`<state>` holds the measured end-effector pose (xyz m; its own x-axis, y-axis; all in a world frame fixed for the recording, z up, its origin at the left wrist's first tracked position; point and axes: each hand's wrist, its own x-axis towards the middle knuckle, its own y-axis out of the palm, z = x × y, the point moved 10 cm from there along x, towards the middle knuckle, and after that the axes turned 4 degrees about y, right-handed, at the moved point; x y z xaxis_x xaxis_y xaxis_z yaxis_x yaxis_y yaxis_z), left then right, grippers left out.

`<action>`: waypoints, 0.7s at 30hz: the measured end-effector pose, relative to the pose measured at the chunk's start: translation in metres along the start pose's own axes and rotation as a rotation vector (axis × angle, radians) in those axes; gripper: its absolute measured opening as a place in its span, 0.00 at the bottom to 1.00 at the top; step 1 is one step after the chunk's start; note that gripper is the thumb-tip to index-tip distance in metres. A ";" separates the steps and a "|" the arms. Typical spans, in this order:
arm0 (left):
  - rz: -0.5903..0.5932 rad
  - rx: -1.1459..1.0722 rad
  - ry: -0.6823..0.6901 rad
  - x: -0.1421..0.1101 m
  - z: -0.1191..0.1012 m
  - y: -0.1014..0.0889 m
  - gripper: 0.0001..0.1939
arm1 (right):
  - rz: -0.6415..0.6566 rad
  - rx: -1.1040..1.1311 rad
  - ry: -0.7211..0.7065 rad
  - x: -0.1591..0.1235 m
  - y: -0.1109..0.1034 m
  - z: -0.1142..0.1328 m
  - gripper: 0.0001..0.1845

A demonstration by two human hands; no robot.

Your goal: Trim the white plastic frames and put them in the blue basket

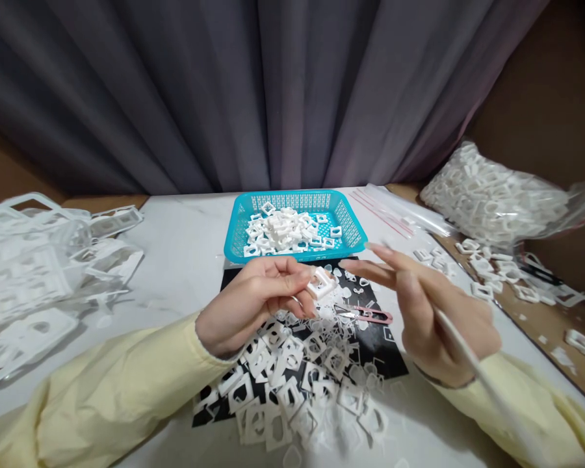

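The left hand [268,289] pinches one small white frame [322,283] between thumb and fingers, holding it above the black mat [387,359] and in front of the blue basket [295,259]. The right hand [441,312] is raised just beside it, index and middle fingers stretched towards the frame but apart from it, with a long white rod [487,385] held between thumb and palm; I cannot tell where its tip lies. Below the hands, a heap of white frames [290,398] spreads over the mat and onto the counter [175,260], with loose scraps [329,315] around pink-handled snips [375,316]. More small white pieces [287,227] are piled inside the basket. White plastic sheets [24,279] lie at the left, and a stuffed clear bag [492,195] sits at the right, near a grey curtain [292,97].
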<state>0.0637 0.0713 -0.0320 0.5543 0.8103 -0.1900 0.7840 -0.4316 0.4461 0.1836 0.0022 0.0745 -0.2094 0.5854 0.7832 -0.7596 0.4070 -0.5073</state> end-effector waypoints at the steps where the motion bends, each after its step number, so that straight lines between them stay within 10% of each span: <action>1: 0.004 0.017 0.014 -0.001 -0.002 0.001 0.07 | 0.046 0.032 0.011 -0.001 0.005 0.000 0.22; 12: -0.065 -0.130 -0.018 0.007 0.013 -0.011 0.10 | 0.384 -0.072 -0.190 -0.029 0.050 0.008 0.31; 21: -0.075 -0.167 0.059 0.008 0.007 -0.012 0.10 | 0.479 -0.031 -0.044 -0.025 0.057 -0.006 0.34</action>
<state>0.0609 0.0802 -0.0448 0.4750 0.8616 -0.1789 0.7623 -0.3014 0.5728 0.1494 0.0153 0.0237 -0.5580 0.6821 0.4726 -0.5521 0.1200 -0.8251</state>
